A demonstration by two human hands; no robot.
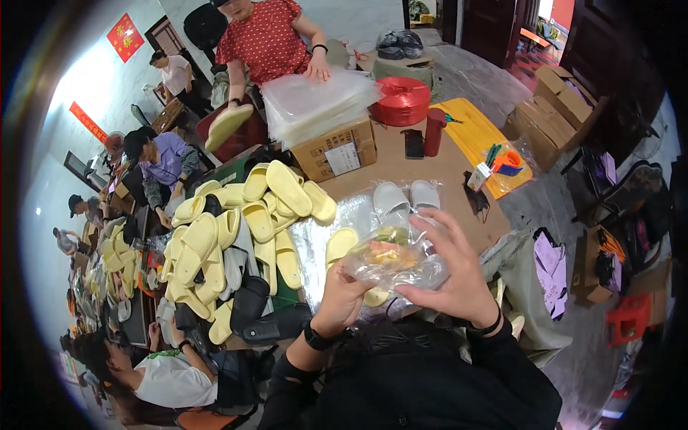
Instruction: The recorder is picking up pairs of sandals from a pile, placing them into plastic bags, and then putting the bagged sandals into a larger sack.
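Observation:
Between my hands, over the near edge of the table, is a crinkled clear plastic bag with something yellow, orange and green showing through it. My left hand pinches the bag's left side. On its right side my right hand cups it, thumb below and curved fingers above. Just beyond the bag lie two grey slippers, side by side on clear plastic. A yellow slipper rests left of the bag, partly hidden by it.
A heap of yellow slippers with black and grey ones covers the table's left. Beyond stand a cardboard box under stacked clear bags, a red twine roll and a red cup. Across the table, a person in red holds a yellow slipper.

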